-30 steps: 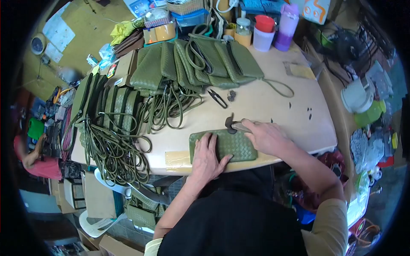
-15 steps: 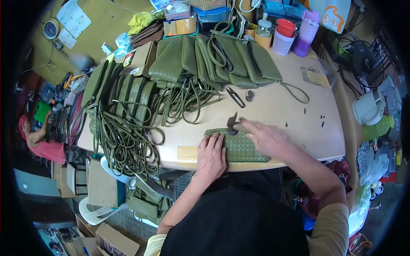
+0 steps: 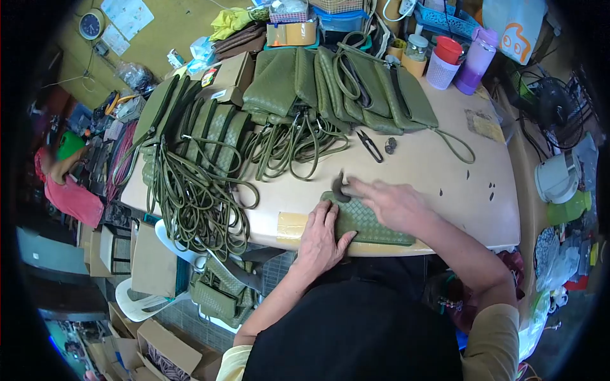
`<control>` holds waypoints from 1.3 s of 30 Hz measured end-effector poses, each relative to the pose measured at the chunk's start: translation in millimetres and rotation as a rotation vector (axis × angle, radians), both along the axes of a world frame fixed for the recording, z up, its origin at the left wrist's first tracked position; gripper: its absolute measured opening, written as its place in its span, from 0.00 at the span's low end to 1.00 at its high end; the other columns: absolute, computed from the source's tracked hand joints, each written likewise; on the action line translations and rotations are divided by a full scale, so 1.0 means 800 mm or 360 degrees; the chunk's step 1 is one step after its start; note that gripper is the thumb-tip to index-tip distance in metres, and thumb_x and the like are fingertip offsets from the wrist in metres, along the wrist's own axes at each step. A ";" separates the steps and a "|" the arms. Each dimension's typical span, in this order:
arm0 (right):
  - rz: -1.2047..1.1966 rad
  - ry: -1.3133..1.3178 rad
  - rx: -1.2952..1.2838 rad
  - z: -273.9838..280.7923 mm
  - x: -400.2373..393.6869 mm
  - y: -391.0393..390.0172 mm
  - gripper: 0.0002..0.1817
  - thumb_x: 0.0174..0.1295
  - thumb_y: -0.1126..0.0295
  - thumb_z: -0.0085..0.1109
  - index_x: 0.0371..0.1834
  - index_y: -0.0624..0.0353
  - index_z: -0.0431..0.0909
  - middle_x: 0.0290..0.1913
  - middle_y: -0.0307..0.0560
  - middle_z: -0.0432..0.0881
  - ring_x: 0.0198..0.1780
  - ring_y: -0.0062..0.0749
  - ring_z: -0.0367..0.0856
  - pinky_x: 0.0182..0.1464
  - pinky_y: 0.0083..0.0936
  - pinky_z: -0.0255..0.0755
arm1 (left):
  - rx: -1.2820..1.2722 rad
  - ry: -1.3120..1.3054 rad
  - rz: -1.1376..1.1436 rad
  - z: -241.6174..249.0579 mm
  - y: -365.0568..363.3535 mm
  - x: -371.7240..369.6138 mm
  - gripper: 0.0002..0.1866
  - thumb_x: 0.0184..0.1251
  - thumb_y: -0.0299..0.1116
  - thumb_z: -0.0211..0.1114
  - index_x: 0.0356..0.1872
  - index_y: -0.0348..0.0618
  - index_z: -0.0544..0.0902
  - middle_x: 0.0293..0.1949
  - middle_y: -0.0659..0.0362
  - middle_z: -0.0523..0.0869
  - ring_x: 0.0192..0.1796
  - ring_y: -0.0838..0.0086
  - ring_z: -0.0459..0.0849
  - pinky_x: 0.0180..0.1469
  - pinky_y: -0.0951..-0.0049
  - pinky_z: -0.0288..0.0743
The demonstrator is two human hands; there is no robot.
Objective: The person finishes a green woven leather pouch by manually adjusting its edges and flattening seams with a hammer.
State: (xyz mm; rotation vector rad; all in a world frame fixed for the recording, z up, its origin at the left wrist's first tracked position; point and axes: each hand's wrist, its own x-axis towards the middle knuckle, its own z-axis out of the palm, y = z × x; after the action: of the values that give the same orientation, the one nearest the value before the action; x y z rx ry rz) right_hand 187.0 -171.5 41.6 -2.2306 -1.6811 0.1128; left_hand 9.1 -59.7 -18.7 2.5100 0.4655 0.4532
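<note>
A green woven pouch (image 3: 372,225) lies flat at the near edge of the beige table (image 3: 457,184). My left hand (image 3: 324,238) presses down on the pouch's left end, fingers spread. My right hand (image 3: 391,204) rests over its top edge and grips a small dark tool (image 3: 338,188) whose head touches the pouch's upper left corner. The hand is blurred.
Stacks of green woven pouches (image 3: 343,86) with long cord straps (image 3: 197,197) fill the left and far side of the table. Small black snips (image 3: 370,145) lie mid-table. Cups and a purple bottle (image 3: 473,60) stand at the back right. Another person in red (image 3: 67,190) is at far left.
My view has shifted, so the table sits further right and lower in frame. My right hand with the tool has moved slightly left along the pouch's top edge; my left hand stays pressing.
</note>
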 end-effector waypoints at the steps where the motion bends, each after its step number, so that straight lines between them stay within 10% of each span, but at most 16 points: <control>1: 0.0066 0.0029 -0.0094 -0.005 -0.003 0.002 0.28 0.64 0.65 0.58 0.69 0.43 0.66 0.36 0.50 0.80 0.33 0.49 0.82 0.34 0.41 0.77 | 0.0151 0.0050 0.0001 -0.001 -0.001 -0.002 0.33 0.61 0.45 0.66 0.61 0.31 0.70 0.62 0.43 0.70 0.64 0.48 0.67 0.67 0.53 0.62; 39: 0.0125 0.0145 -0.0028 0.005 -0.002 0.028 0.30 0.64 0.71 0.50 0.70 0.35 0.63 0.39 0.55 0.80 0.37 0.53 0.84 0.39 0.42 0.78 | 0.0607 0.0327 0.0054 0.001 -0.007 0.004 0.32 0.64 0.55 0.60 0.64 0.45 0.73 0.53 0.52 0.75 0.52 0.59 0.72 0.54 0.58 0.62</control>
State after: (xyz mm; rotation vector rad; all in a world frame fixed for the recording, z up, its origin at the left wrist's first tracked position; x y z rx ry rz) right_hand 185.0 -149.0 46.0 -2.1382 -1.7248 0.2456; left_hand 12.4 -65.5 -17.9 2.9387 0.5430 0.3215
